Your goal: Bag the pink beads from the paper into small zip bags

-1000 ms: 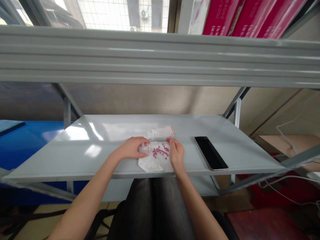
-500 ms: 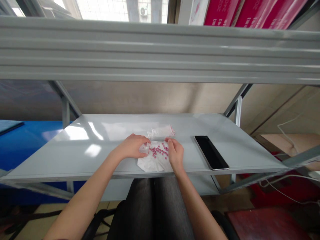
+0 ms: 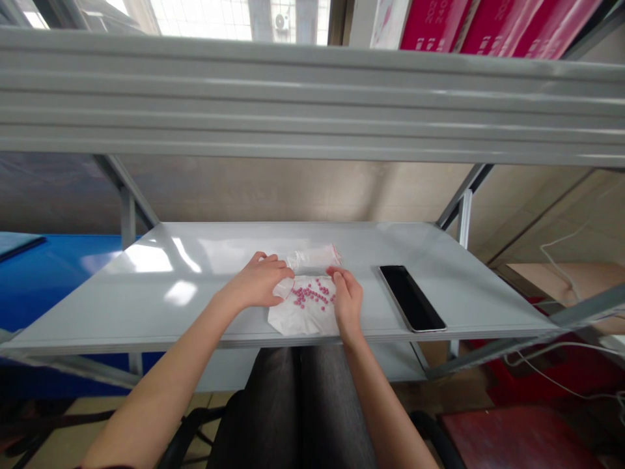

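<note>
Small pink beads (image 3: 311, 294) lie scattered on a crumpled white tissue (image 3: 297, 322) near the table's front edge. At the tissue's left side my left hand (image 3: 261, 281) is closed around a small clear zip bag (image 3: 284, 286), its red-lined mouth facing the beads. My right hand (image 3: 347, 296) is at the right edge of the tissue, thumb and fingertips pressed together beside the beads. Whatever is between those fingertips is too small to make out. Just behind the tissue lies another clear plastic bag (image 3: 315, 256) with a red strip at its right end.
A black phone-like device (image 3: 413, 298) lies on the grey table (image 3: 195, 319), right of my right hand. A grey shelf beam (image 3: 312, 98) crosses above, with red-spined books (image 3: 488, 29) over it. White cables (image 3: 561, 378) hang at the right.
My right hand has shifted slightly right, away from the beads. My left hand's fingers have shifted on the zip bag, which stays at the tissue's left side.
</note>
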Motion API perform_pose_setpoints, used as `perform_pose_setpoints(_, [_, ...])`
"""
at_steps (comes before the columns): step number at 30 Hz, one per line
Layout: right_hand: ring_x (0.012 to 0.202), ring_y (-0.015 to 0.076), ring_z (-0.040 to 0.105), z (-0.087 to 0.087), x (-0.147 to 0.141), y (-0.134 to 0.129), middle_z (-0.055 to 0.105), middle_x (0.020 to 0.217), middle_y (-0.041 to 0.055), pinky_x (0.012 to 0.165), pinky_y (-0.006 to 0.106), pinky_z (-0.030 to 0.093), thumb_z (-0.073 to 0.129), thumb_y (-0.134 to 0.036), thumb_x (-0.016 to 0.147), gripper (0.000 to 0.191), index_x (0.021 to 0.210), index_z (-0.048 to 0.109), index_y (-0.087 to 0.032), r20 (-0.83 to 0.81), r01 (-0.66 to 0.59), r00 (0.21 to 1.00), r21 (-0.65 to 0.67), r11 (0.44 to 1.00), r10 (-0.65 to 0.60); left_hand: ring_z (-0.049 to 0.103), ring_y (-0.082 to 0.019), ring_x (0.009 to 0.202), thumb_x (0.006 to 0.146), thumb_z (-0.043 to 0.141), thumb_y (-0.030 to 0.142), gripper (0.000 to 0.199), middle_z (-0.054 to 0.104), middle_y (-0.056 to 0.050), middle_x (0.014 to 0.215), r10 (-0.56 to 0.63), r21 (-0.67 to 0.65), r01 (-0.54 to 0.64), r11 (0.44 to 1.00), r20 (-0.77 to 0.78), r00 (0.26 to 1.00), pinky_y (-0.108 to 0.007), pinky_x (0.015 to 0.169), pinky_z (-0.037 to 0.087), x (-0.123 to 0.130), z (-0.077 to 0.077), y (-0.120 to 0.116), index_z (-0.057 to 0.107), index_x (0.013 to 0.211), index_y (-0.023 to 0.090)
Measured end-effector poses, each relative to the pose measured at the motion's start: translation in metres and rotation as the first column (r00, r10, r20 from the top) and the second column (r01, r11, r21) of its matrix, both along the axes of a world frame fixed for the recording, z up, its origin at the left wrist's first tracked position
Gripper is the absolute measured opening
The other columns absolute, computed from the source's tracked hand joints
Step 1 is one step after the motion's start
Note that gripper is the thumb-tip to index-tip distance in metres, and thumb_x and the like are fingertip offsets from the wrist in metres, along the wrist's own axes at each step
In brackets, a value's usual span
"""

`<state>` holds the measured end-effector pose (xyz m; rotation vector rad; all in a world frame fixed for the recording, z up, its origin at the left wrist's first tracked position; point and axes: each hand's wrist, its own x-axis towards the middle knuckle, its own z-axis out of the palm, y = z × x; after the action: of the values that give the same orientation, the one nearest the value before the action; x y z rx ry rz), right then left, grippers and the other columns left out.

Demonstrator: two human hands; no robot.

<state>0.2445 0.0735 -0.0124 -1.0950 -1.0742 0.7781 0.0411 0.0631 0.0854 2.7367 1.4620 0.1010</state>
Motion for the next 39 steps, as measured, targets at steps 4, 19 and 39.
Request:
perform_pose_setpoints(4, [0.095, 0.0246, 0.068, -0.004, 0.002, 0.001, 0.074, 0.096, 0.0117, 0.090, 0.041, 0.051, 0.049, -0.034, 0.084, 0.028, 0.091, 0.068, -0.015, -0.166, 0.023, 0.986, 0.007, 1.000, -0.022, 0.060, -0.028, 0.106, 0.084, 0.065, 0.035, 0.039, 0.068, -0.007, 0.116, 0.071, 0.060, -0.083, 0.995, 0.184, 0.980, -0.046, 0.096, 0.041, -0.017, -0.008, -0.020, 0.061, 0.121, 0.024])
perform_pose_setpoints(19, [0.095, 0.0237, 0.065, 0.047, 0.026, -0.105, 0.069, 0.106, 0.0090, 0.082, 0.035, 0.056, 0.076, -0.035, 0.077, 0.048, 0.121, 0.063, -0.023, -0.076, -0.447, 0.891, 0.034, 0.894, 0.449, 0.052, -0.029, 0.109, 0.081, 0.073, 0.024, 0.075, 0.053, -0.011, 0.122, 0.081, 0.216, -0.360, 0.908, 0.751, 0.655, -0.044, 0.093, 0.048, 0.072, -0.052, -0.118, 0.034, 0.146, 0.028])
perform_pose_setpoints(39, [0.064, 0.0157, 0.051, 0.033, 0.049, -0.127, 0.056, 0.065, -0.0005, 0.063, 0.027, 0.040, 0.067, -0.037, 0.086, 0.026, 0.069, 0.057, -0.020, -0.024, -0.739, 0.668, -0.135, 0.660, 0.744, 0.047, -0.017, 0.060, 0.093, 0.056, 0.047, 0.036, 0.047, 0.000, 0.064, 0.304, -0.299, -0.058, 0.953, 0.924, 0.234, -0.030, 0.056, 0.035, 0.053, -0.060, -0.153, 0.055, 0.068, 0.022])
